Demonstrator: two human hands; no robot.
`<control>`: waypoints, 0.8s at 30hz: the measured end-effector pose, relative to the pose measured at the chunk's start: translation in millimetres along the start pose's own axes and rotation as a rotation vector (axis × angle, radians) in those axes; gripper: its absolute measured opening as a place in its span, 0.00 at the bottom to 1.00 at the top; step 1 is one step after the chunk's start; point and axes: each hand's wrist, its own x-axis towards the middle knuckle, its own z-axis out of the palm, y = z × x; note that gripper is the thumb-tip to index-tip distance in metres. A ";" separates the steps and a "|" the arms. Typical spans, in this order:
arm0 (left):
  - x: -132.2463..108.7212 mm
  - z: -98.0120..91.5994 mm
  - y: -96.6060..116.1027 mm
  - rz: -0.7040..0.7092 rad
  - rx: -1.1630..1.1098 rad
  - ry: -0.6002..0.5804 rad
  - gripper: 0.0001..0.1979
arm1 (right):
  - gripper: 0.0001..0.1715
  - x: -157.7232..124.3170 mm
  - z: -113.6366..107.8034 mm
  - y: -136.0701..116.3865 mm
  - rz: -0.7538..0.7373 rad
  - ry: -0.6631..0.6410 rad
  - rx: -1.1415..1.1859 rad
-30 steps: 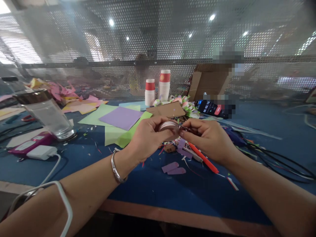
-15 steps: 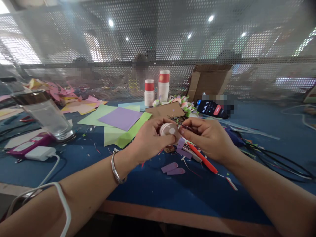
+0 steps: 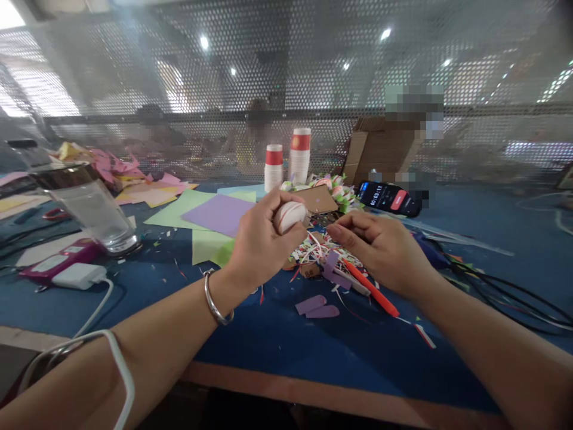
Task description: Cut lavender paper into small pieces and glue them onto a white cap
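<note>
My left hand is closed around a small rounded white object with thin reddish lines, perhaps paper; its exact kind does not show. My right hand is a short way to the right, thumb and fingertips pinched together. Anything between those fingertips is too small to make out. Beneath and between the hands lies a pile of thin paper scraps. Close by are an orange-red pen-like tool, two purple paper strips with rounded ends, and a brown cardboard piece.
Green and purple paper sheets lie left of centre. A glass tumbler and a purple power strip with a white plug stand farther left. Behind are stacked paper cups, a phone and a cardboard box. Black cables run right.
My left hand has tilted and drawn the white object up and left, away from my right hand. The object now shows its lined side. My right hand stays pinched.
</note>
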 end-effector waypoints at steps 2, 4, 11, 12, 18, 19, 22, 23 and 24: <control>-0.9 0.3 0.8 0.028 0.016 -0.004 0.13 | 0.24 -0.3 -0.3 -0.4 0.001 -0.011 0.005; -1.8 0.5 1.4 0.040 0.024 -0.013 0.13 | 0.24 -0.4 -0.7 -0.8 -0.001 -0.016 0.012; -3.8 0.1 2.7 0.025 0.030 -0.020 0.11 | 0.24 -0.7 -2.0 -1.4 -0.037 -0.002 0.013; -3.8 0.1 2.9 0.018 0.027 -0.022 0.11 | 0.24 -0.8 -2.3 -1.5 -0.038 -0.002 0.014; -2.0 0.9 1.9 -0.028 -0.037 -0.044 0.11 | 0.24 -1.3 -2.8 -1.0 -0.037 -0.006 0.018; -1.6 1.2 1.5 -0.038 -0.049 -0.047 0.11 | 0.24 -1.3 -2.7 -0.9 -0.037 -0.004 0.019; -0.7 1.8 0.6 -0.051 -0.071 -0.054 0.11 | 0.24 -1.5 -2.3 -1.1 -0.027 -0.001 0.018; -0.7 1.8 0.7 -0.045 -0.070 -0.055 0.11 | 0.24 -1.6 -2.3 -1.4 -0.023 0.001 0.016; -0.8 1.8 0.9 -0.035 -0.064 -0.052 0.10 | 0.24 -1.8 -2.4 -1.8 -0.022 0.003 0.014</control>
